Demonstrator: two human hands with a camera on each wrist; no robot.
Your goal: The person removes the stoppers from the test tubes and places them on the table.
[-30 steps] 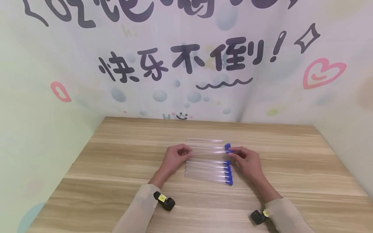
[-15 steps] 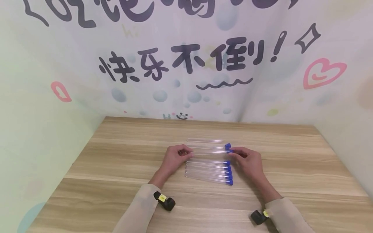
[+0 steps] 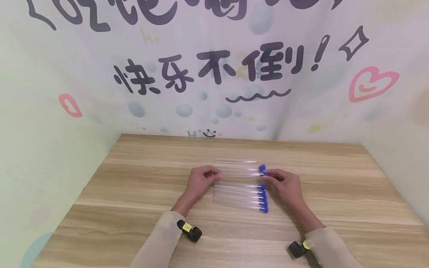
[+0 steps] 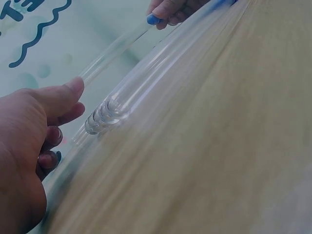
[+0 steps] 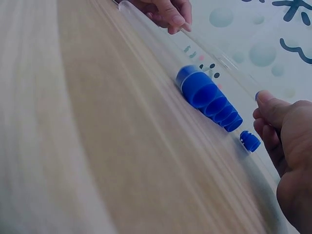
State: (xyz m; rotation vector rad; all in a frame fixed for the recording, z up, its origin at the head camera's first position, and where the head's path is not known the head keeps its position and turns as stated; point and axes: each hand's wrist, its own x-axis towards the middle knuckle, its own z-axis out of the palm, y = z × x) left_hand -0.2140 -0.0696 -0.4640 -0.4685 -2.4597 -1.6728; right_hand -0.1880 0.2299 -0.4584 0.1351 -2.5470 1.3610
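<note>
A clear test tube is held level between the two hands, above the table. My left hand pinches its left end between thumb and fingers, also plain in the left wrist view. At the other end, the thumb and fingers of my right hand grip a blue cap, mostly covered by the fingertips in the right wrist view. Nearer to me lies a row of several capped test tubes, their blue caps all to the right.
Beyond the held tube, two uncapped test tubes lie on the wood-grain table. Loose blue caps lie by their right ends. A printed cloth hangs behind the table's back edge.
My left hand has shifted slightly left, and the held tube lies a little more level than half a second ago. The right hand has moved very slightly to the right. The tubes on the table stay put.
</note>
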